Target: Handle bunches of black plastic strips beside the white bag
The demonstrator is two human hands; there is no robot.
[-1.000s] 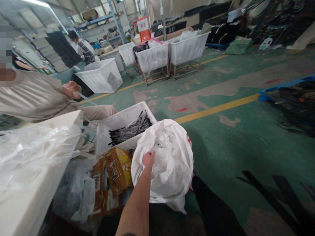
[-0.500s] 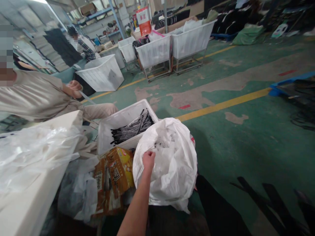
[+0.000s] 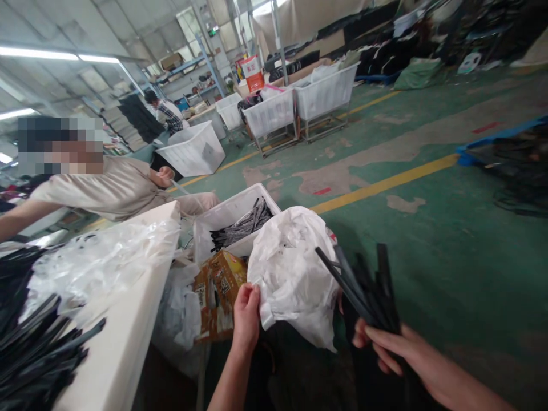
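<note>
My right hand [image 3: 391, 348] is closed round a bundle of flat black strips [image 3: 372, 291], whose ends fan upward and are blurred. My left hand [image 3: 247, 314] is closed in a pinch at the near left edge of a large white bag [image 3: 295, 268]. Whitish plastic shows beside its fingertips, but I cannot tell whether this is the bag's rim or a loose piece. Crumpled clear plastic lies inside the bag's mouth. More black strips [image 3: 47, 342] lie in a pile on the white table [image 3: 124, 319] at left, near clear plastic sleeves [image 3: 107, 251].
Behind the bag stands a white bin [image 3: 205, 220] holding more dark strips. A brown printed package [image 3: 220, 291] and a clear plastic bag [image 3: 180, 302] sit between table and bag. A seated co-worker [image 3: 124, 182] is at left. White carts [image 3: 274, 114] stand further back.
My right hand has come into view with the black strips. My left hand has moved from over the bag's mouth to its near left edge. The view has turned left, showing more table.
</note>
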